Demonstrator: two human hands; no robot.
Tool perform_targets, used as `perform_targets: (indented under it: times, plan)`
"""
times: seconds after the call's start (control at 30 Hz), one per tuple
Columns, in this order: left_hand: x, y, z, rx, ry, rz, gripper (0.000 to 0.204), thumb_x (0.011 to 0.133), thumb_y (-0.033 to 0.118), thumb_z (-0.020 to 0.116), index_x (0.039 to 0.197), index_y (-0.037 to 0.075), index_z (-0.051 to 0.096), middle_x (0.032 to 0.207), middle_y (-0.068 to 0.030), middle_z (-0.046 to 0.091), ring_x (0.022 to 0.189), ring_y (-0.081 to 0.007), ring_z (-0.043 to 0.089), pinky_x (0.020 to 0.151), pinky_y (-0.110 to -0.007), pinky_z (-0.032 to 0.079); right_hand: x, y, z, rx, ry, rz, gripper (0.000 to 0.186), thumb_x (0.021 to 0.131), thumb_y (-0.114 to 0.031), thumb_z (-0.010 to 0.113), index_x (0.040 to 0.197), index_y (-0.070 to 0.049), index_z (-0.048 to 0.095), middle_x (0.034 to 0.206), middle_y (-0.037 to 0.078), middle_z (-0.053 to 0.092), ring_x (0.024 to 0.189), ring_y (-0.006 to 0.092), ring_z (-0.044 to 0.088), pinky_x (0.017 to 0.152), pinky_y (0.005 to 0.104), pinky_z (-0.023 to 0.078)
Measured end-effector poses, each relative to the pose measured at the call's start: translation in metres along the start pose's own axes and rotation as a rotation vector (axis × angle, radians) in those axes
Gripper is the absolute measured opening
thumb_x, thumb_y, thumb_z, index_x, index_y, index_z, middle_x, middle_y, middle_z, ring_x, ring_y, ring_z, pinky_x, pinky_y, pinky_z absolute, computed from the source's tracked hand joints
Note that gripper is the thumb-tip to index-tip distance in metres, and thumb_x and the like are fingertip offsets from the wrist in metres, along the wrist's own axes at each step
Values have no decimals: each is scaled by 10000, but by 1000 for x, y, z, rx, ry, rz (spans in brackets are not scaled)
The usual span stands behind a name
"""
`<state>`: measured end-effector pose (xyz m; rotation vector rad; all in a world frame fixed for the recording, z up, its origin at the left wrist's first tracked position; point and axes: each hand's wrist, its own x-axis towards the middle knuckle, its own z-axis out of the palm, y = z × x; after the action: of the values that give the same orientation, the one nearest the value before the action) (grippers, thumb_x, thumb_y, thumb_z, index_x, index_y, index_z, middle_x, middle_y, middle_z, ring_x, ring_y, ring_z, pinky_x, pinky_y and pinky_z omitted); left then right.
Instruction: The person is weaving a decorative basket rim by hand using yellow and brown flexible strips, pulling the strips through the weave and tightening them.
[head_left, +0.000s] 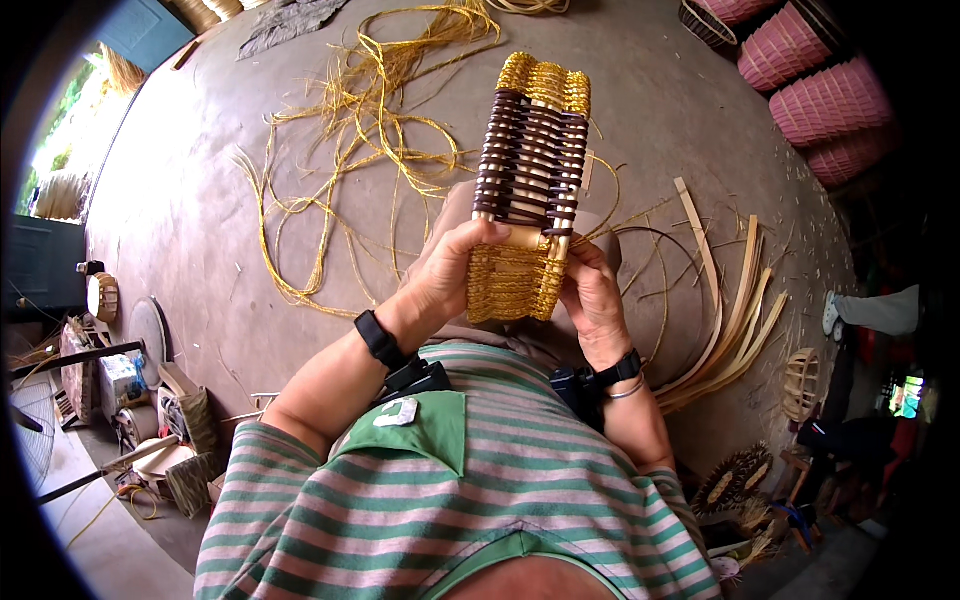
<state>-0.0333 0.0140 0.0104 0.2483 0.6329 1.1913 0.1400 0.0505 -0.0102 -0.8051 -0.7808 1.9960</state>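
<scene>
A long woven panel (530,160) is held upright in front of me, with dark brown strands across pale slats, bands of gold cord at both ends and a bare pale strip above the lower band. My left hand (450,262) grips its lower left side, thumb on the front near that strip. At the lower right side, my right hand (592,295) is closed at the edge, fingers partly hidden behind it where loose gold cord comes out. Behind the panel are my legs (445,225).
Tangled gold cord (335,160) lies on the concrete floor (220,250). Pale splints (735,320) curve at right. Pink baskets (830,105) are stacked upper right. Tools and clutter (165,430) stand at left. Another person's leg and foot (865,312) show at the right edge.
</scene>
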Motion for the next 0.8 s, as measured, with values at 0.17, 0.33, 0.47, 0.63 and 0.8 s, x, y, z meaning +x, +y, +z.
perform_targets:
  times: [0.17, 0.33, 0.47, 0.63, 0.8]
  plan:
    - [5, 9, 5, -12, -128, -138, 515, 794, 314, 520, 1171, -37, 526, 1094, -187, 609, 972, -313, 603, 882, -436, 475, -23, -22, -38, -577, 168, 50, 213, 894, -249, 620, 829, -47, 639, 638, -29, 561, 494, 49, 419, 458, 194, 326]
    - [18, 7, 15, -40, -98, -269, 423, 782, 265, 518, 1080, -32, 564, 1003, -174, 627, 881, -286, 620, 808, -417, 502, -22, -72, 21, -1474, -105, -820, 156, 755, -29, 683, 882, -2, 597, 726, 59, 535, 648, 153, 544, 549, 278, 443]
    - [30, 2, 28, -21, -125, -280, 318, 782, 222, 525, 971, -24, 592, 901, -133, 632, 783, -250, 618, 733, -376, 506, -9, -93, 28, -1813, -398, -900, 134, 721, 33, 619, 821, -1, 536, 773, 93, 530, 724, 270, 552, 636, 343, 492]
    - [47, -10, 14, 253, -134, -152, 315, 830, 226, 501, 1002, -28, 574, 907, -134, 639, 792, -247, 638, 756, -385, 524, -7, -104, 21, -2197, -646, -997, 44, 700, -35, 560, 724, -42, 524, 698, 61, 510, 683, 206, 554, 509, 308, 482]
    - [46, -13, 18, 299, 102, -3, 128, 794, 118, 564, 859, 8, 571, 778, -41, 582, 707, -144, 570, 632, -288, 473, 15, -102, 21, -2483, -949, -1348, 85, 679, -139, 555, 638, -88, 501, 602, 17, 490, 561, 130, 511, 464, 254, 418]
